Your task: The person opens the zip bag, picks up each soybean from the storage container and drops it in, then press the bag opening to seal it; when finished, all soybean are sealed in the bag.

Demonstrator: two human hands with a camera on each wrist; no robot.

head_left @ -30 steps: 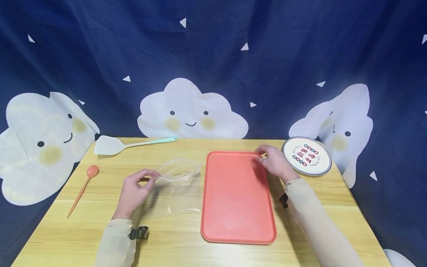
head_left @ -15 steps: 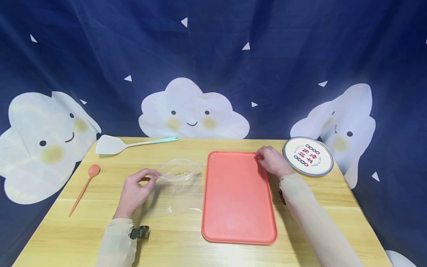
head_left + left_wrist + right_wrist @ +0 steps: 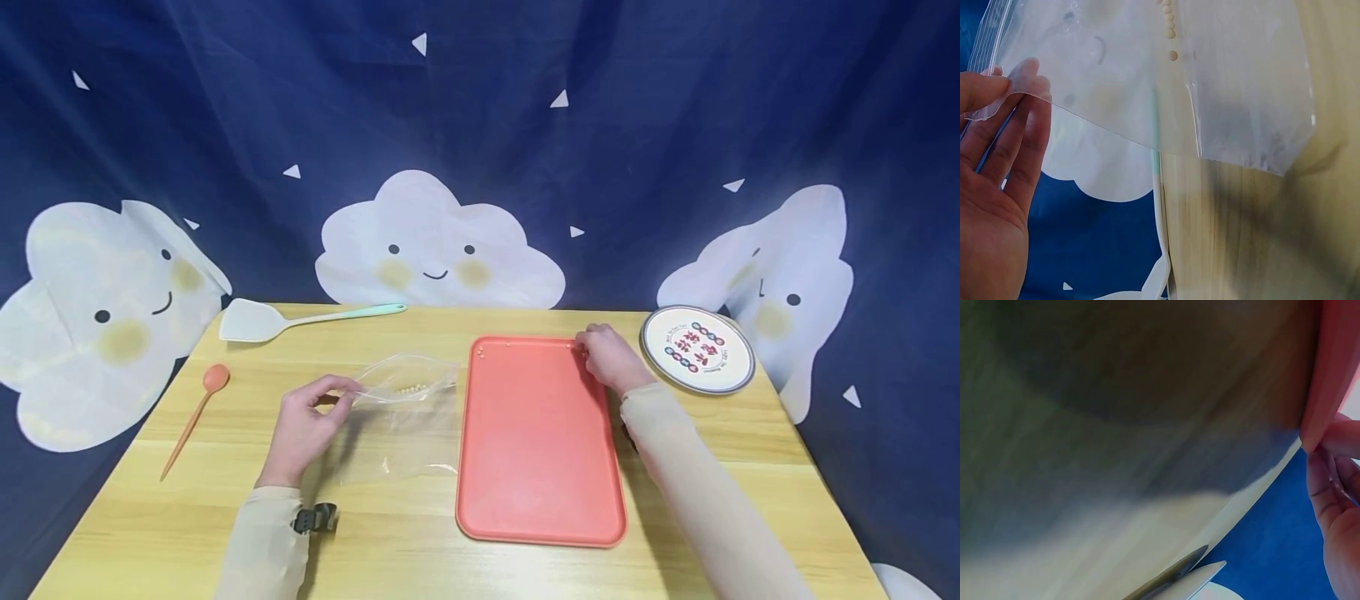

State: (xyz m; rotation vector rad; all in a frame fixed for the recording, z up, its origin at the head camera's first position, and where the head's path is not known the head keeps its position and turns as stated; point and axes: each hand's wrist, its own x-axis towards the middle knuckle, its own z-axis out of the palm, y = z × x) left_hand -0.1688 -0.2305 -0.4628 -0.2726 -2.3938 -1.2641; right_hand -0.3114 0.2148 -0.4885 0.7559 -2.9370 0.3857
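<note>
My left hand [image 3: 303, 425] pinches the edge of a clear zip bag [image 3: 405, 425] near its mouth. The bag gapes slightly, and several small round pale beads [image 3: 412, 390] lie inside it. In the left wrist view the thumb and fingertips [image 3: 1027, 69] hold the plastic by its zip strip. At the far right corner of a red tray [image 3: 540, 450] is my right hand [image 3: 611, 357], its thumb and forefinger on either side of the rim. A few more pale beads [image 3: 481, 353] lie along the tray's far edge, and one sits near the right fingertips.
A white spatula [image 3: 253, 322] with a mint handle lies at the table's back left. Further forward on that side is an orange spoon [image 3: 215, 379]. A printed white plate [image 3: 698, 350] rests at the back right, close to the right hand. A blue cloud-patterned curtain [image 3: 480, 100] hangs behind.
The right hand has drawn its fingers together at the tray's corner, and its wrist has shifted slightly left. The left hand still holds the bag, and the view has turned a little.
</note>
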